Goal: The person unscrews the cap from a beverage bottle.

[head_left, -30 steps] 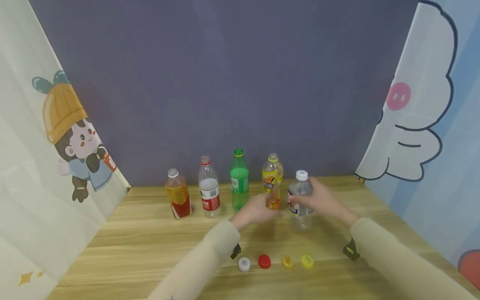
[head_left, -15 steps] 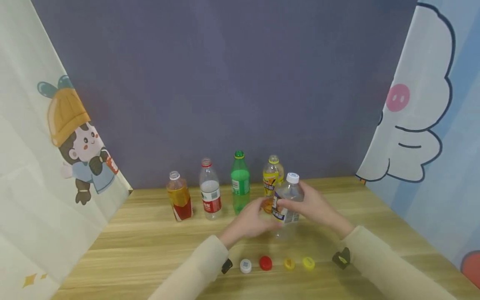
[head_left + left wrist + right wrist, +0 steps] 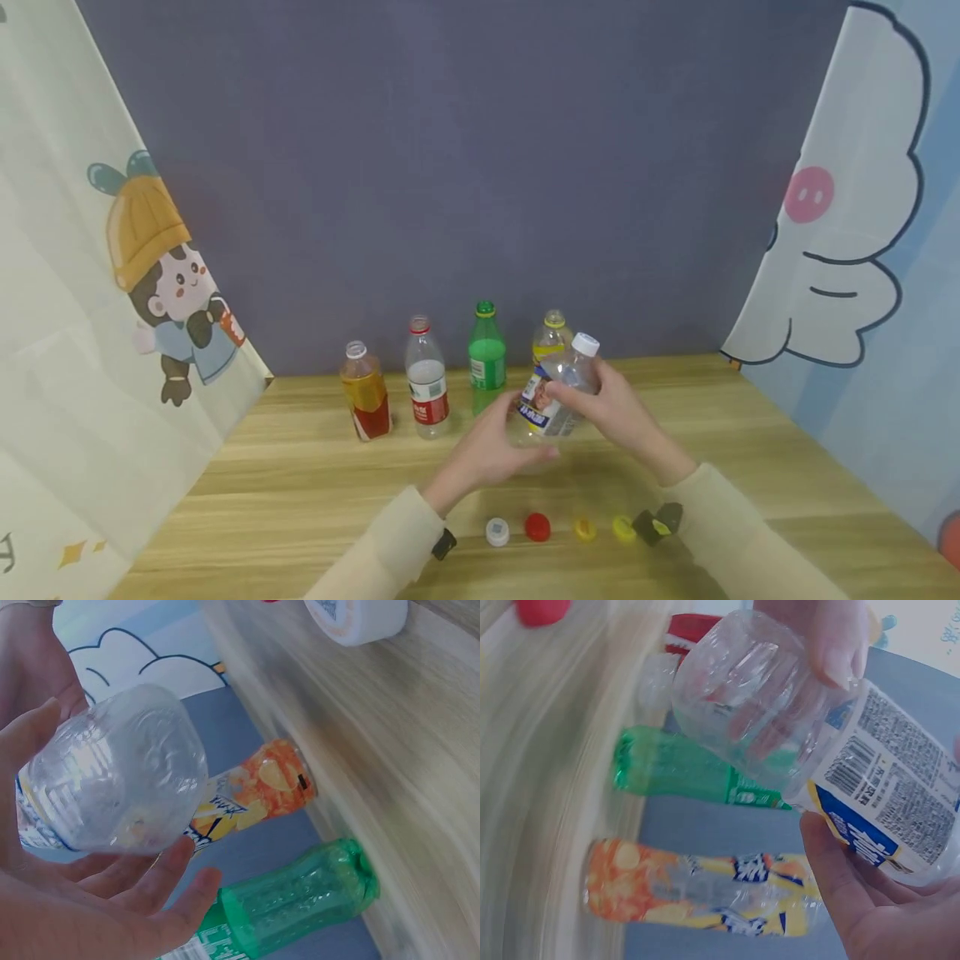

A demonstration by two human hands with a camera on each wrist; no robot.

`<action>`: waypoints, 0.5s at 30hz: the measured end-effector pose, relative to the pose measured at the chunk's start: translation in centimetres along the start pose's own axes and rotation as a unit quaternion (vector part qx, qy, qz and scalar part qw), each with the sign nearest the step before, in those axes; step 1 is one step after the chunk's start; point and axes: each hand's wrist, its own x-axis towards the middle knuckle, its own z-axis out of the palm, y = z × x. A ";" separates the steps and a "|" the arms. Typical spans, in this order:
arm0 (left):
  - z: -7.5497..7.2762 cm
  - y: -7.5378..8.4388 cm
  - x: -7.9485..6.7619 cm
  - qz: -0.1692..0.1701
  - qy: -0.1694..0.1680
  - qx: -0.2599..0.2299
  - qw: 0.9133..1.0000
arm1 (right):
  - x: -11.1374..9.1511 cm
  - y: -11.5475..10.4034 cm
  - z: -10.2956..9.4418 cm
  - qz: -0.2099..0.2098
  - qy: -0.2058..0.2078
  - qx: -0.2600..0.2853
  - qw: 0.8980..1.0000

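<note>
Tilted above the table is a clear plastic bottle point(image 3: 538, 402) with a white cap point(image 3: 585, 344) and a blue-and-white label. My right hand point(image 3: 618, 410) grips it around the upper part, thumb across the label. Around the lower end, my left hand point(image 3: 487, 446) holds it with thumb and fingers on opposite sides. The left wrist view shows the bottle's bare base point(image 3: 142, 765) between the fingers. Through the clear wall, left fingers show behind the bottle point(image 3: 742, 697) in the right wrist view.
Behind stand uncapped bottles: an orange-and-red one point(image 3: 366, 408), a red-labelled clear one point(image 3: 427, 392), a green one point(image 3: 487, 358) and a yellow-labelled one point(image 3: 552, 340), partly hidden. In front lie a white cap point(image 3: 497, 532), a red cap point(image 3: 537, 527) and yellow caps point(image 3: 585, 528).
My right hand has lifted the clear bottle and brought it left, tipping its base toward my left hand. The left hand has moved from beside it to holding its lower end.
</note>
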 end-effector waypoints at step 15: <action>-2.7 0.5 -1.7 0.014 0.025 -0.001 1.000 | 0.4 -2.0 1.5 0.029 -0.021 0.073 0.997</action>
